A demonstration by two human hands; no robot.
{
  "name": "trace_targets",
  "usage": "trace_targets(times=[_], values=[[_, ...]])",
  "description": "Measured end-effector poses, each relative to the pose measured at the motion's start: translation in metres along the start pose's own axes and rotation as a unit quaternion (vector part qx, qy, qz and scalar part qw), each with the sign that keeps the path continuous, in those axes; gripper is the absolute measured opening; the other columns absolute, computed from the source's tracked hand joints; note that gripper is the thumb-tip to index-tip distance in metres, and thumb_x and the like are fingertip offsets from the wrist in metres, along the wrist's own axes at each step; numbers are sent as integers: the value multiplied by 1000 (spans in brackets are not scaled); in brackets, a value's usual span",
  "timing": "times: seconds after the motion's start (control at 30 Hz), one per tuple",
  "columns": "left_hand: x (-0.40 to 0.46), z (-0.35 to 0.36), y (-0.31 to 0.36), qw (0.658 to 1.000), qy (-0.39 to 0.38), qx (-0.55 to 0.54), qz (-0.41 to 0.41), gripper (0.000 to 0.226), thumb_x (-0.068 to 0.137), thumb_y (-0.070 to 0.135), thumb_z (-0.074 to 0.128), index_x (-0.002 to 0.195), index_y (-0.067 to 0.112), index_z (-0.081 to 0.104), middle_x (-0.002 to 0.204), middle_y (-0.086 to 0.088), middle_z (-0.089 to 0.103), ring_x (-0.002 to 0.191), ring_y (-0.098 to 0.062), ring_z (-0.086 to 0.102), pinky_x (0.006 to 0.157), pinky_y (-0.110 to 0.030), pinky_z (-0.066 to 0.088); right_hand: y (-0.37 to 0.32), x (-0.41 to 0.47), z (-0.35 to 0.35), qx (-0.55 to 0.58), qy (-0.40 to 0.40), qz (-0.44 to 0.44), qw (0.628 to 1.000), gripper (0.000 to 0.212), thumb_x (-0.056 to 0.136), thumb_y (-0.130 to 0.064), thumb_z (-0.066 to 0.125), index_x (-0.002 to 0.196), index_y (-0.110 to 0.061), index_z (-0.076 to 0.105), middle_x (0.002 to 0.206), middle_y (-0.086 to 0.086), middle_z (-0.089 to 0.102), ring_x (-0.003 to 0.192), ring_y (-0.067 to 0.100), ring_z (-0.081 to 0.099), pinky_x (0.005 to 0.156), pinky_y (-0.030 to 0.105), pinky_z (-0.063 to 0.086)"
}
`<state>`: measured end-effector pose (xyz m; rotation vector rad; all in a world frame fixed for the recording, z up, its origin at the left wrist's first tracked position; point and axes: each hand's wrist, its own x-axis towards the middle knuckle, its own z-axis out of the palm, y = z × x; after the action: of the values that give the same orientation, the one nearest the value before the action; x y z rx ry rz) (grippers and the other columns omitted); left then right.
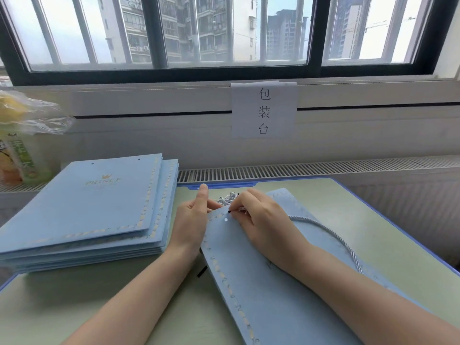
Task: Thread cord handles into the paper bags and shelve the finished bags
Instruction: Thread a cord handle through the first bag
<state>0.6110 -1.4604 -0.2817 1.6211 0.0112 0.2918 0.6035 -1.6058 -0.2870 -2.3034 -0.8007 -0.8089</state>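
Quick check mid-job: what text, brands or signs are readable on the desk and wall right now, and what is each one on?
"包装台": printed vertically on the paper sign taped below the window.
"PRINCE": gold, under a crown, on the top bag of the paper bag stack; the smaller line beneath is too blurred to read.
Drink carton at far left: print too blurred to read.
Paper bag being threaded: faint print beside the right forearm, unreadable.

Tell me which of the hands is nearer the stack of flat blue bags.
Left. The left hand sits just right of the stack of flat blue bags; the right hand lies farther right, beyond it.
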Motion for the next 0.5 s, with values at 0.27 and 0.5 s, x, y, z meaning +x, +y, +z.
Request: trace_targets(times=[0.27,0.5], values=[[-8,2,1,996,-66,-46,28,45,85,34,54,63,-5,49,62,-13,45,60,-24,41,54,-29,34,-14,4,-10,-84,6,-88,993,8,87,-1,53,81,-4,57,82,6,51,73,23,48,68,28,41],[-11,2,-2,994,-103,-40,21,30,90,11,57,61,9,50,61,-10,44,60,-21,41,54,-29,34,-19,2,-7,-137,-11,-73,988,23,73,10,64,70,-8,51,73,5,47,64,21,45,57,31,44]])
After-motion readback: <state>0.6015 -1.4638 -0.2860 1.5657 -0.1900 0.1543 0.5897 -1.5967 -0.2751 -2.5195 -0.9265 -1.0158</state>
